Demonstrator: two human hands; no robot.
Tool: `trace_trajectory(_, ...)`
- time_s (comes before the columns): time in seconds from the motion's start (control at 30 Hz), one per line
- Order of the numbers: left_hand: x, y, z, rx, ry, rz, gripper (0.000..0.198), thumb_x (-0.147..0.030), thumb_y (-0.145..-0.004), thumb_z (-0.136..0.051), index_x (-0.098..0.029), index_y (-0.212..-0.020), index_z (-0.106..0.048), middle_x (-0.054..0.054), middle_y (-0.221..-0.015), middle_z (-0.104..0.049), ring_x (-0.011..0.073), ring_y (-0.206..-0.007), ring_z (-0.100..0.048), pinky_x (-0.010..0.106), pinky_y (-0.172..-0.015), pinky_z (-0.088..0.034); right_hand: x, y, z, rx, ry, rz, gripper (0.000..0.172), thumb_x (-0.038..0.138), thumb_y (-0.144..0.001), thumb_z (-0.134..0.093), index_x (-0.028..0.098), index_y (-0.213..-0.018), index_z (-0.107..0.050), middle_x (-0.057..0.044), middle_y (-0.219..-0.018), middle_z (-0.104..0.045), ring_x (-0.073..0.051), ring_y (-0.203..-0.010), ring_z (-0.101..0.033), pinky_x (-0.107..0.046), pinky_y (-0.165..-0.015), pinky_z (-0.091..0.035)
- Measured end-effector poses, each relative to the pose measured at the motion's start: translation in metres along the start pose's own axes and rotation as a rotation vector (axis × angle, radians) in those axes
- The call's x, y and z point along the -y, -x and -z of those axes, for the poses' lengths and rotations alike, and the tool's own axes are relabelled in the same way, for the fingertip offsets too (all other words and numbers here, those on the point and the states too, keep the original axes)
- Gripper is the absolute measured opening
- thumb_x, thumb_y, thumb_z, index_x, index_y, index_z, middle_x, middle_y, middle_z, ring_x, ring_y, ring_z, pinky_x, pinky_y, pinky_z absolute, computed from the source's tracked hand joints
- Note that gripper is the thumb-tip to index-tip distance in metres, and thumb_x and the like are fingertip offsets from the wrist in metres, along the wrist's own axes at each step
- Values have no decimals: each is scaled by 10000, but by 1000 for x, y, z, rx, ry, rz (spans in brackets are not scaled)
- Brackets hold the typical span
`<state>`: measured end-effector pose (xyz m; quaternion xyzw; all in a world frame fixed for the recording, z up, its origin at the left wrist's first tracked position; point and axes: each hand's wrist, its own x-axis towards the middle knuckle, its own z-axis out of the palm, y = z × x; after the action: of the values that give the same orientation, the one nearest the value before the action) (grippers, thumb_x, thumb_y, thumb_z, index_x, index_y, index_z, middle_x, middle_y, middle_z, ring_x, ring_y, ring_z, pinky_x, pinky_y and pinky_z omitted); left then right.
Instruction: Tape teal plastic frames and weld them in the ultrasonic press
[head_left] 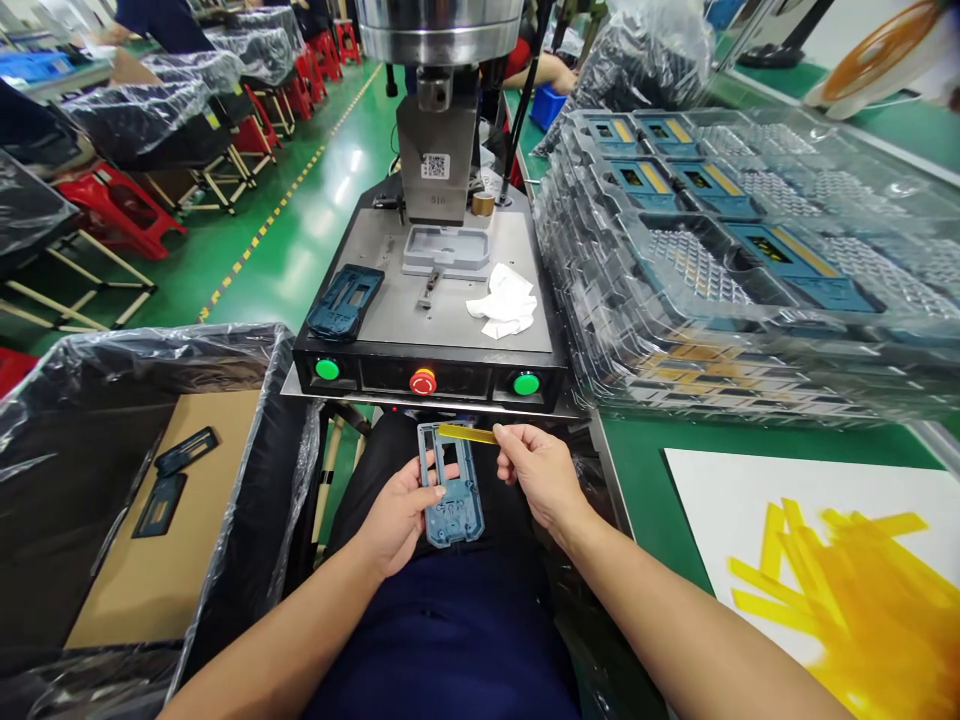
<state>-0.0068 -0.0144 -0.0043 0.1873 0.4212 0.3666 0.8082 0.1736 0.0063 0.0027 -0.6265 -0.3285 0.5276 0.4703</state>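
In my left hand [397, 515] is a blue-grey plastic housing [454, 505] with a rectangular window, its hollow, ribbed side facing up. The thumb lies across its edge and some fingertips show through the window. My right hand [536, 470] pinches one end of a yellow translucent strip [466, 433] between thumb and finger. The strip's far end lies over the upper part of the housing; whether it touches cannot be made out. Both hands are above my lap, in front of the press machine [439, 130].
On the press bed lie dark housings [346, 302], a pale fixture [448, 252] and a crumpled white cloth [504, 300]. Green buttons flank a red stop button [423, 381]. Stacked clear trays [720, 270] and yellow strips [847, 590] are right; a lined bin [289, 350] stands left.
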Motion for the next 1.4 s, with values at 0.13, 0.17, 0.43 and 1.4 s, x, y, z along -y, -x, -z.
trace_trajectory(0.13, 1, -2, -1, 19, 34, 7, 517, -133, -684, -694, -194, -1184, -581, 127, -1245, -613, 273, -1067, -604, 442, -926, -452, -2, 10, 2, -68, 384, 433, 265, 444, -832, -593, 202, -769, -680, -15, -589, -628, -136, -525, -572, -260, -544, -463)
trace_trajectory(0.17, 2, -2, -1, 35, 46, 2, 507, -124, -687, -688, -197, -1179, -586, 119, -1238, -617, 267, -1072, -600, 439, -939, -443, -3, 13, 2, -64, 498, 572, 232, 403, -851, -577, 212, -798, -696, -25, -632, -656, -144, -566, -593, -268, -589, -475)
trace_trajectory(0.43, 4, 0, -13, 141, 96, -43, 449, -97, -695, -666, -193, -1130, -607, 80, -1104, -663, 248, -1093, -581, 405, -979, -406, -9, 23, 0, 142, 922, 1145, 159, 226, -886, -549, 205, -889, -707, -30, -691, -694, -130, -592, -600, -267, -595, -440)
trace_trajectory(1.4, -6, 1, 1, 151, 255, -169, 600, -27, -619, -568, -226, -1185, -540, 63, -1241, -596, 251, -1195, -501, 398, -996, -379, 5, 37, -14, 186, 1076, 875, 724, 450, -717, -683, 94, -1306, -457, -215, -1289, -494, -330, -1135, -511, -482, -936, -473)
